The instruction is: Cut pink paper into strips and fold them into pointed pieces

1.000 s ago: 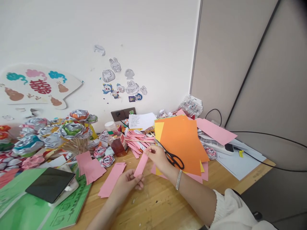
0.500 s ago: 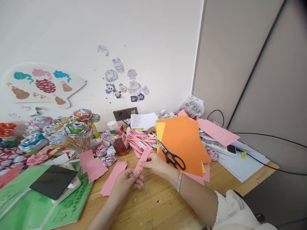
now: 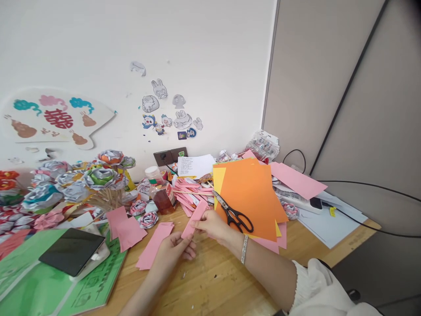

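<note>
A narrow pink paper strip is held up at a slant between my two hands, above the wooden table. My left hand pinches its lower end between thumb and fingers. Higher up on its right edge, my right hand grips it with thumb and fingertips. Beside my left hand lies a stack of pink paper strips. Black-handled scissors, blades together, rest on orange paper just right of my right hand. Parts of the strip are covered by my fingers.
Paper flowers on sticks crowd the left back. A bottle of reddish liquid stands near a pink paper pile. At left, a black tablet lies over a green folder. A cable crosses white paper at right.
My right hand's thumb and fingers have shifted slightly on the strip, which seems a little wider to view. The whole scene has slid slightly left with the camera.
</note>
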Demonstrator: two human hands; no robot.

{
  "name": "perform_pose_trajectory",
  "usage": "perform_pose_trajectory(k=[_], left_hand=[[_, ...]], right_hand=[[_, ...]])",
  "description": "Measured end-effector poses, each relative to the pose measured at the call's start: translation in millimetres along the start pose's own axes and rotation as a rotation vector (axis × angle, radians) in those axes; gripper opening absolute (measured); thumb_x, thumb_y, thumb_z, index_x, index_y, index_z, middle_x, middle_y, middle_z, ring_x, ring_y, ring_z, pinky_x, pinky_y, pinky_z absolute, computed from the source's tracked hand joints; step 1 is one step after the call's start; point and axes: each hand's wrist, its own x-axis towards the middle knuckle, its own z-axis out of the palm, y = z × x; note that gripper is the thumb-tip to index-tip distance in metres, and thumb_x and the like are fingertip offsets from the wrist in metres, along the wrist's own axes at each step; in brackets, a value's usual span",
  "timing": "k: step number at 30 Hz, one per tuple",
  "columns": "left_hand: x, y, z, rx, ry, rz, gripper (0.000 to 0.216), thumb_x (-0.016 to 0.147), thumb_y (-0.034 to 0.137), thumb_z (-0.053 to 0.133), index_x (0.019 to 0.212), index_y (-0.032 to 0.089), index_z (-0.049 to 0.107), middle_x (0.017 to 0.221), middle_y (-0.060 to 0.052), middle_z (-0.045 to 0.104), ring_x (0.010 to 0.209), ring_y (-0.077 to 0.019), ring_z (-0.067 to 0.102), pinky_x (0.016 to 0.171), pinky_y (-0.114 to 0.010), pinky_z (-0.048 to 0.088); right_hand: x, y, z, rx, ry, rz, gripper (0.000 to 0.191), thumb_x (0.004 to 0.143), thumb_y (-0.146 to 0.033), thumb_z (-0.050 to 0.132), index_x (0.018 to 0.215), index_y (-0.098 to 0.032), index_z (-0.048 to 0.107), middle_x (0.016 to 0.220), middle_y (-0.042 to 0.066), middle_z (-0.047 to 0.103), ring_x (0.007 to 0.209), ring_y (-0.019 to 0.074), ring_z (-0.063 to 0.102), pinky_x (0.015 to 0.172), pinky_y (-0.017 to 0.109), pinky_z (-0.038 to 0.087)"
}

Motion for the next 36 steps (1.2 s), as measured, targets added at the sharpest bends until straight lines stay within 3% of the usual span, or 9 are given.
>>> perform_pose_trajectory(k=[14, 22, 30, 36], left_hand=[[-2.8, 0.0, 5.0, 0.149, 0.053, 0.106, 0.031, 0.065, 0.046, 0.060, 0.057, 0.018, 0.053, 0.049, 0.001, 0.063, 0.045, -0.0144, 0.058, 0.047, -0.025, 0.046], [-1.6, -1.1, 1.5, 0.149, 0.144, 0.196, 0.032, 0.068, 0.050, 0.057, 0.067, 0.018, 0.054, 0.053, 0.002, 0.061, 0.048, -0.0145, 0.057, 0.049, -0.025, 0.044], [-0.7, -0.9, 1.0, 0.044, 0.095, 0.117, 0.038, 0.061, 0.055, 0.061, 0.061, 0.018, 0.051, 0.050, 0.002, 0.061, 0.047, -0.0158, 0.059, 0.048, -0.027, 0.046], [-2.2, 1.5, 2.6, 0.011, 0.086, 0.085, 0.039, 0.060, 0.055, 0.061, 0.061, 0.017, 0.051, 0.050, 0.002, 0.062, 0.045, -0.0142, 0.059, 0.047, -0.026, 0.046]], right_hand=[[-0.5, 0.3, 0.2, -0.031, 0.003, -0.027, 0.023, 0.061, -0.034, 0.066, 0.063, -0.012, 0.059, 0.054, -0.002, 0.051, 0.049, 0.0077, 0.045, 0.051, 0.021, 0.035], [-0.1, 1.9, 1.9, -0.041, 0.011, -0.050, 0.020, 0.065, -0.028, 0.062, 0.056, -0.013, 0.052, 0.051, -0.004, 0.047, 0.047, 0.0073, 0.043, 0.048, 0.020, 0.034], [-3.7, -3.0, 3.0, -0.032, 0.012, -0.001, 0.017, 0.064, -0.027, 0.064, 0.061, -0.013, 0.054, 0.055, -0.003, 0.049, 0.050, 0.0080, 0.046, 0.051, 0.021, 0.038], [-5.0, -7.1, 0.9, -0.016, -0.054, 0.056, 0.023, 0.053, -0.025, 0.073, 0.062, -0.013, 0.057, 0.059, -0.002, 0.055, 0.054, 0.0092, 0.050, 0.053, 0.022, 0.040]])
